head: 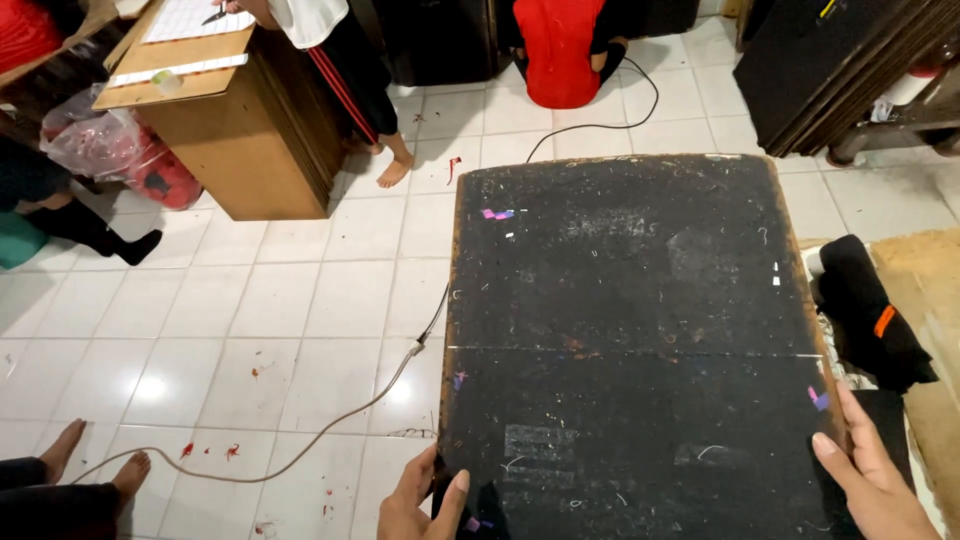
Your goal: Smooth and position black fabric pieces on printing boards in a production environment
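A: status on the hands?

B: both on the near end of the black board [630, 330]. left hand [420, 500] curls round the near-left corner, thumb on top, fingers under the edge, so it's gripping. right hand [875, 480] lies against the near-right edge, fingers stretched out along the side, palm pressed on, not clenched

A: where does the board lie relative to them?

B: straight ahead. large dark rectangular panel, dusty, worn brown edges, faint seam across it partway up. long axis runs away from the person toward the far wall; the short near edge spans between the two hands. can't tell what carries it, no legs or tabletop visible underneath

A: which hand is nearer?

B: about equal, both touching. left has the firmer hold at the corner, right is more of a flat contact on the side

A: anything on the surface?

B: small scraps of pink and purple paper [497, 214] near the far-left corner, another bit near the right edge, white flecks all over

A: surroundings?

B: white tiled floor [300, 300], a cable [380, 395] trailing along it just left of the board. folded black cloth [870, 320] with an orange tab just beside the right edge. wooden cabinet [240, 140] well apart at far left, another person standing by it, someone in a red top [560, 50] crouched beyond the far edge, bare feet [95, 465] at lower left
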